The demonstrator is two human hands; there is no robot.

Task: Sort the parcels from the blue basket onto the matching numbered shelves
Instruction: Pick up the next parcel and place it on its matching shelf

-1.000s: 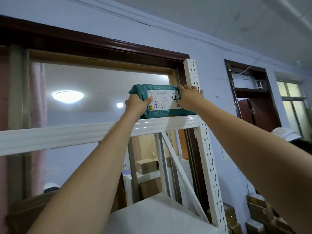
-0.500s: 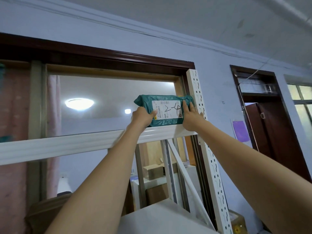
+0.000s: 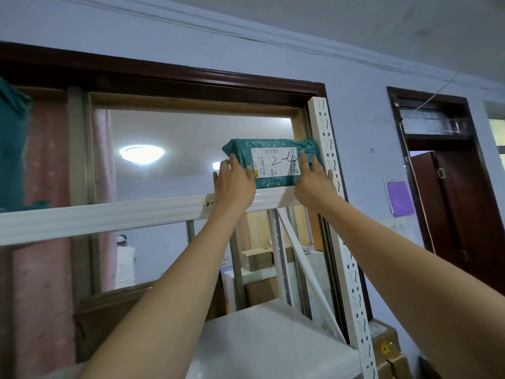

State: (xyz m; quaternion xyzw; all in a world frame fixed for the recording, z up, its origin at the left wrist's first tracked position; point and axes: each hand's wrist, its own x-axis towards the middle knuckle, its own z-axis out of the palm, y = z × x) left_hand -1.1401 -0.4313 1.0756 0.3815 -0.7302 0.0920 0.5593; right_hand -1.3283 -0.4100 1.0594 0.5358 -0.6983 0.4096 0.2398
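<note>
A green plastic parcel (image 3: 273,165) with a white label marked "2-4" stands on the top white shelf (image 3: 109,217), against the perforated right upright (image 3: 326,149). My left hand (image 3: 235,181) lies flat against the parcel's left front with straight fingers. At the parcel's right front, my right hand (image 3: 314,181) presses with fingers spread. Neither hand curls round it. A handwritten "2-" shows on the shelf rail beside my left wrist.
Another green parcel (image 3: 12,143) stands on the same shelf at the far left. A lower white shelf (image 3: 267,346) lies below. Cardboard boxes (image 3: 388,348) sit on the floor at the right. A dark wooden door (image 3: 459,203) is on the right wall.
Both hands let go of the parcel's ends and now lie flat against its front. The parcel sits on the shelf by the upright. My view has tilted slightly.
</note>
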